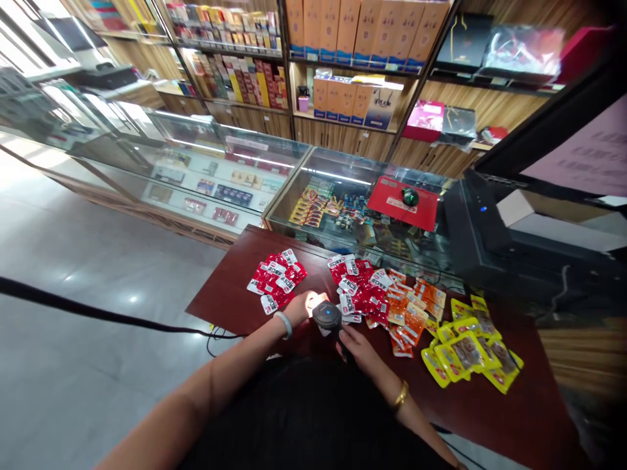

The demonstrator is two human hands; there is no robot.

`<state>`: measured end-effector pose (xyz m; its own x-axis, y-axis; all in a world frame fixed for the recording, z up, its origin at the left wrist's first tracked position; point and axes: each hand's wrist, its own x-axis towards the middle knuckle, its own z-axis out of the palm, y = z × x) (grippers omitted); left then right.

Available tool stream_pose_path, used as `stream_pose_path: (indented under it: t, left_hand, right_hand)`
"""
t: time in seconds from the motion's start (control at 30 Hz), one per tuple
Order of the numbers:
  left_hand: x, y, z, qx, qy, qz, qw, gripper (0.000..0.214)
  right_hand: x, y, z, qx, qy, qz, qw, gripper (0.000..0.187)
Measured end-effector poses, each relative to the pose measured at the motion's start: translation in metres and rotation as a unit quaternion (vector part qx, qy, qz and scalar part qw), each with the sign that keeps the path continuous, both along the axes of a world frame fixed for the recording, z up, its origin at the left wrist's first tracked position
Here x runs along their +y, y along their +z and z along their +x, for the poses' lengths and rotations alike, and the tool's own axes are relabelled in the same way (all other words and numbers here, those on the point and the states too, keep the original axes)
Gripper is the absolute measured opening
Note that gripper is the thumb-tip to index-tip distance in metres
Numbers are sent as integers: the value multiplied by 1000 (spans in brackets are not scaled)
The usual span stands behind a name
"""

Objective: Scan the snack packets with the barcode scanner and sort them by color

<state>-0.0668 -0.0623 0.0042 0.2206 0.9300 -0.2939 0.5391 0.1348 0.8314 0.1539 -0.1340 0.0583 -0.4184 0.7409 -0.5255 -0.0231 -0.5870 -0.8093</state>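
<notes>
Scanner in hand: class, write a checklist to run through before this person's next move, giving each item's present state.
1. Grip: right hand closed around the scanner handle: ok.
2. Power: blue light on the scanner lit: ok.
3. Aim: glow falls at the left hand: ok.
4. Item: packet in the left hand: cannot tell, glare hides it.
5. Sorting: left red pile lies apart from the mixed pile: ok.
6. Edge: yellow packets all lie on the table: ok.
</notes>
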Motion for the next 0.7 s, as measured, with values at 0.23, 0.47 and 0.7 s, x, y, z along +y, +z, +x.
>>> stream_pose_path:
  t: [0.23, 0.47, 0.7]
  left_hand:
    - [14, 12, -60, 128, 23, -24, 991, 43]
    - [45, 13, -120, 322, 71, -27, 944, 49]
    - [51, 20, -50, 375, 125, 138, 908, 57]
  right_hand:
    - [-1, 2, -18, -11, -24, 0, 1000, 63]
    - [-14, 1, -9, -20, -84, -25, 996, 67]
    - [-25, -3, 9, -12, -148, -51, 988, 63]
